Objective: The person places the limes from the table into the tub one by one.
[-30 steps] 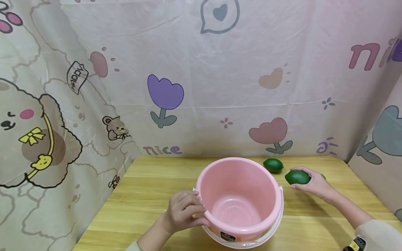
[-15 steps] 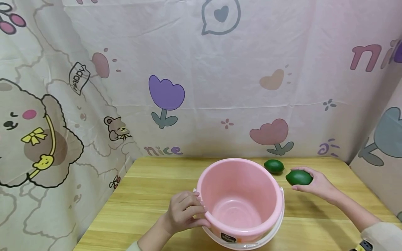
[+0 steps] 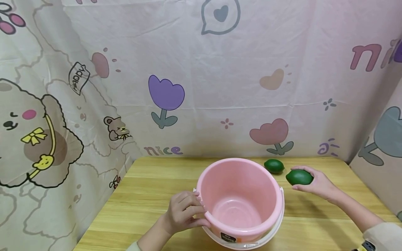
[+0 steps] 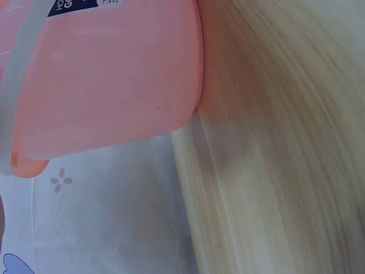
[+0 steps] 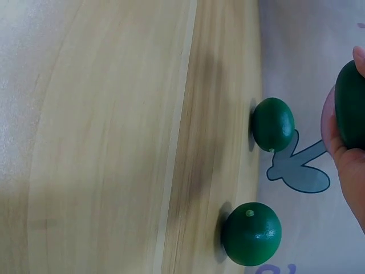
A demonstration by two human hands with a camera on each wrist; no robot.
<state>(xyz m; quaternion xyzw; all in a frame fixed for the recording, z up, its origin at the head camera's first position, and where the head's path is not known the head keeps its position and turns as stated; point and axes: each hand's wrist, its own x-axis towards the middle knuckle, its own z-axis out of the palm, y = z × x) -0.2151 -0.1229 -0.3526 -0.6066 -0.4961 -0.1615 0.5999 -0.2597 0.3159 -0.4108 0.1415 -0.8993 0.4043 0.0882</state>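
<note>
My left hand (image 3: 186, 212) grips the left rim of a pink bucket (image 3: 233, 230) with a white handle. The bucket stands upright on the table, and its side (image 4: 114, 80) fills much of the left wrist view. To the right of the bucket, my right hand (image 3: 318, 184) holds a dark green lime (image 3: 299, 177) between thumb and fingers, above the table. A second lime (image 3: 274, 166) lies behind the bucket's right side. In the right wrist view, two limes, one higher (image 5: 273, 124) and one lower (image 5: 251, 234), rest on the table apart from the held lime (image 5: 351, 105).
The wooden table (image 3: 150, 181) ends at a cloth backdrop (image 3: 207, 76) printed with flowers and cartoon animals. The bucket's white handle (image 3: 276, 226) hangs down around its front right side. Inside, the bucket's bottom shows bare pink.
The head view has shifted slightly. A bit of green seen behind my right hand one second ago is now hidden. Both hands keep their holds, with hardly any other movement.
</note>
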